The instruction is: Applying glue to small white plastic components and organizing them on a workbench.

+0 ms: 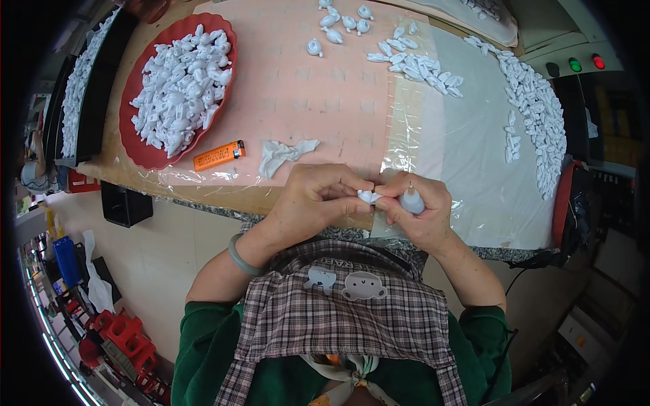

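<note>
Between my two hands, close to the table's front edge, is a small white plastic figure piece [368, 196]. The thumb and forefinger of my left hand [313, 197] pinch it from one side. My right hand [430, 215] is closed around a small pale squeeze bottle [412, 201] whose thin needle tip points away from me. Its thumb and forefinger also touch the right side of the white piece. My fingers hide part of the piece. A crumpled white tissue [284, 154] lies beyond my left hand, with an orange lighter [219, 155] to its left.
A red scalloped tray [128, 128] heaped with white pieces stands at the left. Several rounded pieces [332, 34] lie at the back, with slender white pieces [423, 71] to their right. A long pile of slender pieces [538, 108] lines the right side of the plastic-covered table [474, 162].
</note>
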{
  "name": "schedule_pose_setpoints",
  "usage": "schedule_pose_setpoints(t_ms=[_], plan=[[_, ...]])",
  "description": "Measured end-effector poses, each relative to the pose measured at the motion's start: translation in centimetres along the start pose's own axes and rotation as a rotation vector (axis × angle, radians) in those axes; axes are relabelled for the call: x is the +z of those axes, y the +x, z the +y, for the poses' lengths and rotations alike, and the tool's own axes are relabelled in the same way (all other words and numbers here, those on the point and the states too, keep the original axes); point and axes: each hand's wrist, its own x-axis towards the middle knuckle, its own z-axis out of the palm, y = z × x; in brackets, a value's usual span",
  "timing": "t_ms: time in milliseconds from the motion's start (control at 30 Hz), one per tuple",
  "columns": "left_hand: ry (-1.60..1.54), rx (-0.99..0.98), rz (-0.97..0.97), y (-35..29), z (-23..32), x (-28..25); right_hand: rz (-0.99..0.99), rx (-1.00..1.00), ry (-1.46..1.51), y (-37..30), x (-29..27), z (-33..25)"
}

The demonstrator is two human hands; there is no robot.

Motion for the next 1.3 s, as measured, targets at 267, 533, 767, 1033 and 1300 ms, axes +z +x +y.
schedule_pose_setpoints(t_ms=[267,533,767,1033,1300], plan=[[-0.083,0.001,-0.038,0.4,0.3,-0.5,0.040,-0.026,-0.009,0.8,0.1,-0.5],[-0.095,0.009,0.072,-0.8,1.9,-2.0,0.188,0.110,0.091,-0.1,0.1,-1.0],[0.548,0.376,0.615,-2.0,7.0,-9.6,0.120,0.064,-0.051,-0.7,0.1,-0.4],[1.195,0.576,0.788,0.4,8.7,-11.7,0.118,0.091,-0.027,-0.1,0.4,-0.7],[1.133,0.577,0.541,8.5,5.9,-7.7,0.090,0.082,-0.053,0.1,0.3,-1.4]])
